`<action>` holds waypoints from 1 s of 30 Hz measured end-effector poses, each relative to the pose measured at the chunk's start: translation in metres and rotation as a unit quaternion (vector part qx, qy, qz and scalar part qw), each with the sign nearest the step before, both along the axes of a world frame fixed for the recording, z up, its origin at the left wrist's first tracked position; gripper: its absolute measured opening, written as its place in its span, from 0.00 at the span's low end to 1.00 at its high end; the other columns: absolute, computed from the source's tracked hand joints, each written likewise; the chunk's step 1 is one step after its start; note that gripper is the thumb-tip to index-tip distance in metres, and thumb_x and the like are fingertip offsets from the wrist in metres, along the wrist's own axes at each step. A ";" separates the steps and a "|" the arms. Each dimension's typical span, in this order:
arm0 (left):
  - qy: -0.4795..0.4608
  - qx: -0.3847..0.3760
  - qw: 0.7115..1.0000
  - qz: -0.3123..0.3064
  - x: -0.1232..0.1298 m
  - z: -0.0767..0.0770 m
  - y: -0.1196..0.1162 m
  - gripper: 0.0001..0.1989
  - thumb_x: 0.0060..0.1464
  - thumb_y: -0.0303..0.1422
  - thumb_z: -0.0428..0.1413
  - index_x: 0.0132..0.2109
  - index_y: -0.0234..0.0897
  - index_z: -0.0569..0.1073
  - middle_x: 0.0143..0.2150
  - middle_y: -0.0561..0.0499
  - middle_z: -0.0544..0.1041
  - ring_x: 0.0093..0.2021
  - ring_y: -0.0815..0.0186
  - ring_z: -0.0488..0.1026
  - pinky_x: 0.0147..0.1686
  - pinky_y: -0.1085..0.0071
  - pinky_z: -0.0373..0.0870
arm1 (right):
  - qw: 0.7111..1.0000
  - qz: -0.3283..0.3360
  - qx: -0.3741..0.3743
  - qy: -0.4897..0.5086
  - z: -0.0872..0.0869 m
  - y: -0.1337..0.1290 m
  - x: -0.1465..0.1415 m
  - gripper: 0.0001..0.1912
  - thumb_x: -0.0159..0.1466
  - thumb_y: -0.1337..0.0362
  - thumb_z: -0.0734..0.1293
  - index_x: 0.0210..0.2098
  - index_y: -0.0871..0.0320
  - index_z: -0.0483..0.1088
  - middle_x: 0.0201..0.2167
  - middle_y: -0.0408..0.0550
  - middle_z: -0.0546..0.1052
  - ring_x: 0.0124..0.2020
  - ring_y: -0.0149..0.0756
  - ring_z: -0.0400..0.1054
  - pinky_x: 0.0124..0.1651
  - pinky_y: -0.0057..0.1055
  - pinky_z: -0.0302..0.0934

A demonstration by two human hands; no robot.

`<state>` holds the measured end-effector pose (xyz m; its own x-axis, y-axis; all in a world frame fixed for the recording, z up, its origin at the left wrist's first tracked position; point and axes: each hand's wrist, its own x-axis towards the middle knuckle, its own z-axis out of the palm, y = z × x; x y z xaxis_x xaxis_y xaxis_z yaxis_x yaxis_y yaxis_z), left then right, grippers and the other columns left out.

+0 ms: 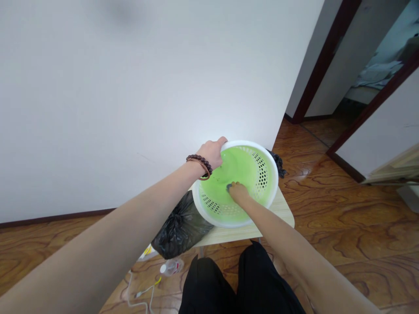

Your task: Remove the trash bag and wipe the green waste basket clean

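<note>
A round plastic basket (234, 163) with a light green inside, a white rim and rows of holes is tilted so that its opening faces me. My left hand (212, 152), wearing a beaded bracelet at the wrist, is closed on the upper left of the rim. Inside the basket, my right hand (238, 192) is closed on a small grey object (228, 187) against the green surface. Most of that object is covered by my fingers, so its kind does not show. Under the basket is a small pale wooden table (283, 210).
A black plastic bag (183, 229) lies at the table's left, and another dark bag (278, 163) shows behind the basket. On the wooden floor are a clear bottle (172, 267) and a white cable (144, 303). A white wall (147, 87) stands behind; a doorway is at right.
</note>
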<state>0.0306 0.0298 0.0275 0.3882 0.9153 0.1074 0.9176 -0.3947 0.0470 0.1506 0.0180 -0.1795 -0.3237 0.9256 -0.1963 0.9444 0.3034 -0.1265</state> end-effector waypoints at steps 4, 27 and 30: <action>-0.026 0.008 0.999 0.016 -0.002 -0.007 0.000 0.23 0.51 0.28 0.47 0.56 0.40 0.60 0.35 0.42 0.74 0.39 0.55 0.73 0.36 0.64 0.67 | 0.999 -0.024 0.035 -0.009 0.005 0.002 0.020 0.18 0.63 0.74 0.54 0.46 0.66 0.71 0.48 0.64 0.68 0.51 0.48 0.59 0.49 0.39 0.55; -0.025 -0.008 0.999 0.028 0.003 -0.009 0.004 0.22 0.51 0.29 0.47 0.55 0.43 0.60 0.34 0.45 0.72 0.36 0.58 0.72 0.34 0.66 0.67 | 0.989 -0.054 -0.013 0.140 -0.006 -0.002 -0.016 0.15 0.64 0.64 0.58 0.38 0.62 0.75 0.39 0.55 0.76 0.38 0.37 0.68 0.41 0.27 0.57; -0.027 0.000 0.999 0.023 0.005 -0.008 0.004 0.23 0.50 0.28 0.47 0.55 0.43 0.60 0.34 0.45 0.72 0.35 0.58 0.73 0.32 0.67 0.67 | 0.986 -0.044 -0.024 0.157 -0.001 -0.007 -0.021 0.17 0.65 0.61 0.57 0.38 0.60 0.75 0.36 0.51 0.76 0.36 0.36 0.68 0.39 0.26 0.57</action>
<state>0.0360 0.0335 0.0192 0.3400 0.9319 0.1260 0.9307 -0.3526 0.0968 0.1298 0.0113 -0.1810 -0.2945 0.9449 -0.1426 0.8787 0.2091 -0.4290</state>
